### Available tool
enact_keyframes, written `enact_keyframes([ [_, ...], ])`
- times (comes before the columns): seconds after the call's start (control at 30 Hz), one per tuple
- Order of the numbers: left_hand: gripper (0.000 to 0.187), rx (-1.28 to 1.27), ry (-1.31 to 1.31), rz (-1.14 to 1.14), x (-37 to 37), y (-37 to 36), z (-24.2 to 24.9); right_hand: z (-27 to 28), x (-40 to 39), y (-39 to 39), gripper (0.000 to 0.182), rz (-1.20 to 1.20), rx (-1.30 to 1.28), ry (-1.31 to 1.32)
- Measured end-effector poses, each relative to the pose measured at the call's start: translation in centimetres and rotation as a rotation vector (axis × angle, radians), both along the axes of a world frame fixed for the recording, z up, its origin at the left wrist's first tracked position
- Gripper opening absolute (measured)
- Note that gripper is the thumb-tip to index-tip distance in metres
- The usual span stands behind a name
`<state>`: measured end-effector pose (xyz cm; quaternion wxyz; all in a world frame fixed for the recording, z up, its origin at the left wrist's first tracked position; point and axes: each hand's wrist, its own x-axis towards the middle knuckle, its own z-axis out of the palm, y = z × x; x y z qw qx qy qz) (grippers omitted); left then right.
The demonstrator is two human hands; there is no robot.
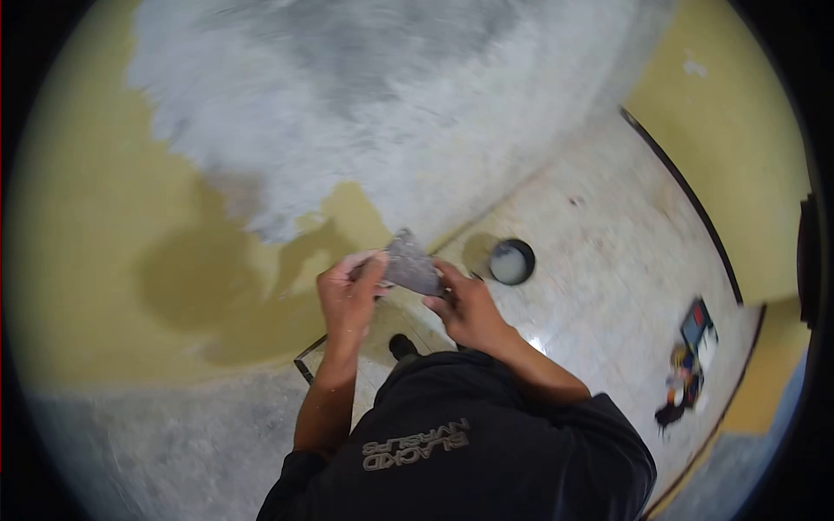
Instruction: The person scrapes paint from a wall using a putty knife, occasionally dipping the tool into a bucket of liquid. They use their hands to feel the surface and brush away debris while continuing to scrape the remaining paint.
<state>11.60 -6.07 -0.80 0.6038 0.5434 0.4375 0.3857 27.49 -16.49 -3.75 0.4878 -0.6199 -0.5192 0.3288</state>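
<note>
In front of my chest I hold a dusty grey piece of sandpaper (412, 265), with one corner pointing up toward the wall. My left hand (349, 291) pinches its left edge between thumb and fingers, and pale dust coats the fingertips. Its right edge is gripped by my right hand (467, 306), the fingers curled round it. Behind the sheet rises a yellow wall (95, 252) with a large white and grey patch (391, 113) on it. Shadows of my head and hands fall on the yellow part.
A black bucket (531, 252) with whitish contents stands on the pale, stained floor (591, 252) to the right of my hands. Farther right lies a cluster of small items (682, 379) beside a dark case with red on it (696, 321). Dark trim (686, 195) edges the right wall.
</note>
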Motion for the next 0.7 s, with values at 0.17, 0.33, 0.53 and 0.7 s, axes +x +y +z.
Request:
enact_keyframes([
  [0.17,0.023,-0.18,0.165,0.029,4.4,-1.0,-6.1,-3.7,3.8,-2.5,0.045,-0.059,-0.157,-0.063],
  [0.33,0.026,-0.126,0.348,-0.006,8.1,-0.6,-9.5,-10.7,8.0,-4.9,0.044,-0.058,-0.393,0.078],
  [0.53,0.027,-0.057,0.397,0.031,6.7,-0.3,-16.1,-23.5,15.3,-4.9,0.039,-0.186,-0.892,0.362],
  [0.7,0.035,-0.21,0.552,-0.059,4.7,-1.6,-24.5,-37.1,23.0,-2.6,0.038,-0.205,-1.037,0.267],
])
